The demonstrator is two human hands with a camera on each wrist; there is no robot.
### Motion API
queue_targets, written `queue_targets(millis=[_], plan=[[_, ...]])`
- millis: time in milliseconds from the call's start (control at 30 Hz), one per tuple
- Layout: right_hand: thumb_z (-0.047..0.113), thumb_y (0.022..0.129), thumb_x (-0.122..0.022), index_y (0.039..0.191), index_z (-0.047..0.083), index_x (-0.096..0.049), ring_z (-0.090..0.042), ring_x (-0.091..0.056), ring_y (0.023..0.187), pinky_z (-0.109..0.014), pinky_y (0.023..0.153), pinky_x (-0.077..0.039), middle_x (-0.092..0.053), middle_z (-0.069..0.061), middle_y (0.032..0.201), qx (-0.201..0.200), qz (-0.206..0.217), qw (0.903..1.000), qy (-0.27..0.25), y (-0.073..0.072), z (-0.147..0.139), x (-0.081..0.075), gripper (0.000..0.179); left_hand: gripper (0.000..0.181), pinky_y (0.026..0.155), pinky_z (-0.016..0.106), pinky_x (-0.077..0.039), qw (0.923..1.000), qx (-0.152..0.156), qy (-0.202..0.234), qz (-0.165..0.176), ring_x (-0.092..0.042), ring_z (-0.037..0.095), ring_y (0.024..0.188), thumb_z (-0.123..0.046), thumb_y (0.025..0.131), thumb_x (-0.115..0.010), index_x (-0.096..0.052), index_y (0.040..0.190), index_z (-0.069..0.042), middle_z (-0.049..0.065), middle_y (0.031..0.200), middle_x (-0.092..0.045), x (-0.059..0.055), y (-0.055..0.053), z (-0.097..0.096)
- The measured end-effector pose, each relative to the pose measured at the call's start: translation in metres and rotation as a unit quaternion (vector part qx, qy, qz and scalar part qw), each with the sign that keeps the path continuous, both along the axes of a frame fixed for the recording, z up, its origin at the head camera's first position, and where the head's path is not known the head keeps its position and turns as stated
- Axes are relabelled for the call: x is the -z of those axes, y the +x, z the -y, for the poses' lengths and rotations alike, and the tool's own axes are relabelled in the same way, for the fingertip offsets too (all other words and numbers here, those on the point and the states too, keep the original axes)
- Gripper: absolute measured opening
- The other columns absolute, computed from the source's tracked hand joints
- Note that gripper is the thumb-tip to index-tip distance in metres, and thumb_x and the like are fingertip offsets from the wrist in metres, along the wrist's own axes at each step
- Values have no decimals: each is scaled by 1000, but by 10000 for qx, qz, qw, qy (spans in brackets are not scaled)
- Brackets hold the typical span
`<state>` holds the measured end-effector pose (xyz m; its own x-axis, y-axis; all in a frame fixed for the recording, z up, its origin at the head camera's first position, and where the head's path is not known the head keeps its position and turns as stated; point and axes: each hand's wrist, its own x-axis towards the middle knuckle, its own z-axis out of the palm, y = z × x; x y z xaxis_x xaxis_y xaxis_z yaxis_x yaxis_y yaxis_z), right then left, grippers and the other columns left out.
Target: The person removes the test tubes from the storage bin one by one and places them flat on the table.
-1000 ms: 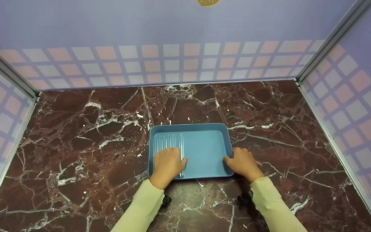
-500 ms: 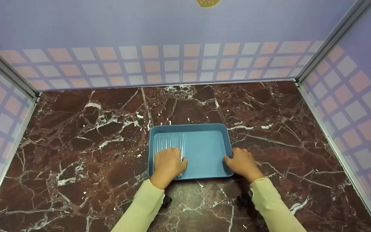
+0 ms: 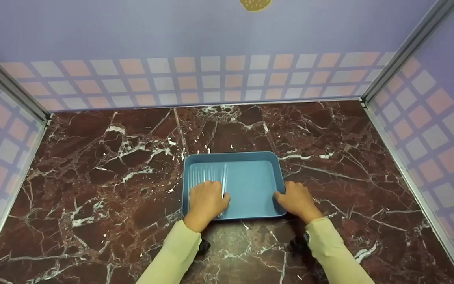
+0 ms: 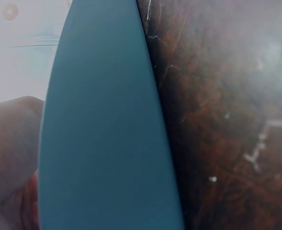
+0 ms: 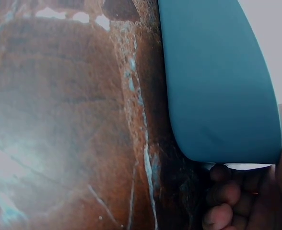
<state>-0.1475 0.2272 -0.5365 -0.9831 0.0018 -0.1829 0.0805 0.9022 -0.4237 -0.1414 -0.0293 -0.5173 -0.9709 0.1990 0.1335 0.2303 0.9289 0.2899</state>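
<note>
A shallow blue rectangular tray (image 3: pixel 250 185) with rounded corners lies on the marble-patterned surface. Raised ridges line its left part. My right hand (image 3: pixel 297 199) grips the tray's right wall near the front corner, thumb inside; the right wrist view shows its fingers curled outside the tray wall (image 5: pixel 222 81). My left hand (image 3: pixel 207 199) is over the ridged part, knuckles up and thumb towards the middle. Its fingertips are hidden, so whether it holds anything cannot be seen. In the left wrist view, the tray's front wall (image 4: pixel 102 120) covers most of that hand (image 4: pixel 9 143).
Dark red marble-patterned tabletop (image 3: pixel 105 189) surrounds the tray. A lilac back wall (image 3: pixel 227 31) with pink and white squares stands behind it, and similar side panels (image 3: pixel 440 118) close in left and right. Black wrist devices (image 3: pixel 300 242) show beneath both wrists.
The tray and both hands keep almost the same place and pose. Only the head view has shifted very slightly.
</note>
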Motion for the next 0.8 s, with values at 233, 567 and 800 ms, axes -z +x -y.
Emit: queue_targets(millis=[233,567,800], plan=[[31,84,-61,92,3,-67,-45,-66,90,-56,77,-49,-70,-22,97,-2,-51,10000,-17,0,0,0,29,48,37,35,-22,10000,-18,12,-13,-30,16,43,-26,77,-68,-30,49,-20,-2,47,-35,-3,1,1],[33,85,-61,90,2,-66,-46,-65,91,-56,78,-49,-70,-25,97,26,-47,10000,21,1,0,1,32,44,38,37,-28,10000,-40,-19,-80,-38,20,42,-28,77,-68,-37,48,-17,3,49,-47,-7,2,2],[33,84,-61,88,3,-66,-46,-65,91,-56,79,-49,-70,-24,97,37,-67,10000,-11,1,1,1,31,43,38,35,-26,10000,-69,-15,27,-36,18,43,-27,77,-67,-36,49,-18,1,49,-42,-10,3,4]])
